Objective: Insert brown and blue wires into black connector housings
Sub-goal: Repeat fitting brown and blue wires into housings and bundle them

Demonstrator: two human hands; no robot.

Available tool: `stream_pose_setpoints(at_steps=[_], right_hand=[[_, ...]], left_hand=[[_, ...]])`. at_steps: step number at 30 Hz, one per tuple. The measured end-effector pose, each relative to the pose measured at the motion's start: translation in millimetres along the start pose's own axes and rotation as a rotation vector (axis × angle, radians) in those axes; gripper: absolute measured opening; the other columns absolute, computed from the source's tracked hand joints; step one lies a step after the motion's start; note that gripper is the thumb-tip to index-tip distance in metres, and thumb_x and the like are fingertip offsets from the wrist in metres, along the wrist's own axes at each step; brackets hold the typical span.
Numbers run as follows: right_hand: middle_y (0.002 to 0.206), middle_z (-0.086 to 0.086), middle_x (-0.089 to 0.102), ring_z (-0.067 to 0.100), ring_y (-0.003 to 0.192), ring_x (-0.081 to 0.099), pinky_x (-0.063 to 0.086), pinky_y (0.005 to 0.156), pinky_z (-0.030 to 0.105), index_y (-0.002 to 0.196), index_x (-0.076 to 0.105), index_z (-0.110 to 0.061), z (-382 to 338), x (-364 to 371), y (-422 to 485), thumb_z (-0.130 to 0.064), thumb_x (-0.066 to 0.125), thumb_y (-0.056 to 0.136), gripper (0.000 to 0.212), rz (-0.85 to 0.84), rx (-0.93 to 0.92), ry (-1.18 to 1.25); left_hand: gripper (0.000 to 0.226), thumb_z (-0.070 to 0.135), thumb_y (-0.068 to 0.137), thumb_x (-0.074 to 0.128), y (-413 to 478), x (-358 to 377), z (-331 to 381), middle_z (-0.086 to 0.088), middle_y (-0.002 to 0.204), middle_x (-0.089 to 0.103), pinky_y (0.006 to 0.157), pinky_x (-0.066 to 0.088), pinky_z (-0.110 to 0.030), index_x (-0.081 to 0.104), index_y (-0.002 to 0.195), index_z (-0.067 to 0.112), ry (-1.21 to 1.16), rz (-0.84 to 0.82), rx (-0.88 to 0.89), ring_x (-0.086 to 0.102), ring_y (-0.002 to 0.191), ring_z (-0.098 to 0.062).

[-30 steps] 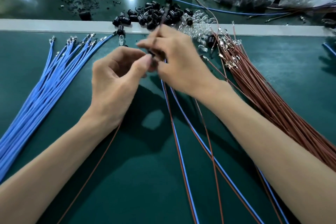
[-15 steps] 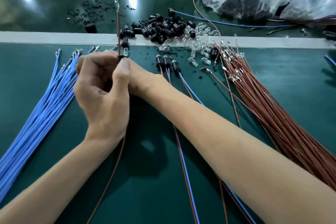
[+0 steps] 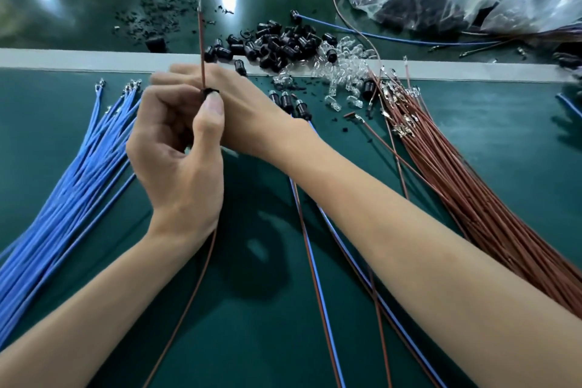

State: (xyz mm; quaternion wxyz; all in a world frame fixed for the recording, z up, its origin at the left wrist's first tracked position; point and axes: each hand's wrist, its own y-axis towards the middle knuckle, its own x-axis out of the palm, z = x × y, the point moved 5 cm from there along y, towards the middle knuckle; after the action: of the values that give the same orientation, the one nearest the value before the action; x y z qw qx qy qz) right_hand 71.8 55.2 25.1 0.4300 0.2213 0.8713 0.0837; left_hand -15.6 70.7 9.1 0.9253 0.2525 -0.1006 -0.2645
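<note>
Housing (image 3: 210, 92) w/ brown wire (image 3: 201, 47) betw. hands (image 3: 176, 148)

Around the pinch of the left hand (image 3: 176, 148) on the small black cylindrical connector housing (image 3: 210, 92), the right hand (image 3: 239, 110) crosses close behind. Left of the grip lies the bundle of blue wires (image 3: 72, 173); beyond it, a heap of black housings (image 3: 277, 44). Below, bare green mat (image 3: 252, 324) lies open between loose wires.

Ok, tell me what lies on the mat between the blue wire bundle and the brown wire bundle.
Head view: both forearms and three finished wire pairs with black housings.
</note>
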Motion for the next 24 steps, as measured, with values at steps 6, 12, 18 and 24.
stream_pose_setpoints(at_steps=[6,12,18,24], right_hand=[[0.069,0.002,0.045,0.020,0.065,0.040,0.039,0.061,0.036,0.072,0.051,-0.010,-5,-15,-16,0.014,0.054,0.070,0.025,0.069,-0.125,-0.028],[0.085,0.020,0.057,0.023,0.076,0.051,0.040,0.071,0.024,0.085,0.063,0.009,-7,-36,-29,0.007,0.061,0.075,0.010,0.229,-0.112,-0.193],[0.090,0.007,0.055,0.012,0.084,0.049,0.035,0.077,0.008,0.089,0.064,0.002,33,-94,-76,-0.004,0.057,0.089,0.009,0.584,0.252,-0.119],[0.099,0.013,0.061,0.006,0.075,0.055,0.049,0.079,0.027,0.083,0.052,-0.026,70,-117,-118,-0.008,0.064,0.086,0.022,0.976,0.509,0.056]], left_hand=[[0.008,0.026,0.086,0.057,-2,0,3,0.003,0.073,0.055,0.061,0.042,-0.030,0.051,0.083,0.030,0.022,0.001,0.027,0.052,0.066,-0.016],[0.011,0.020,0.089,0.055,-4,5,8,0.016,0.076,0.054,0.061,0.039,-0.020,0.048,0.085,0.028,0.046,-0.069,0.118,0.050,0.065,-0.003],[0.005,0.021,0.089,0.058,-5,11,9,0.009,0.104,0.045,0.076,0.043,-0.018,0.055,0.091,0.017,0.227,-0.192,0.180,0.050,0.099,-0.005],[0.010,0.033,0.081,0.061,-10,25,-14,0.006,0.070,0.067,0.059,0.042,-0.010,0.063,0.081,0.024,0.296,-0.454,-0.155,0.056,0.059,-0.001]])
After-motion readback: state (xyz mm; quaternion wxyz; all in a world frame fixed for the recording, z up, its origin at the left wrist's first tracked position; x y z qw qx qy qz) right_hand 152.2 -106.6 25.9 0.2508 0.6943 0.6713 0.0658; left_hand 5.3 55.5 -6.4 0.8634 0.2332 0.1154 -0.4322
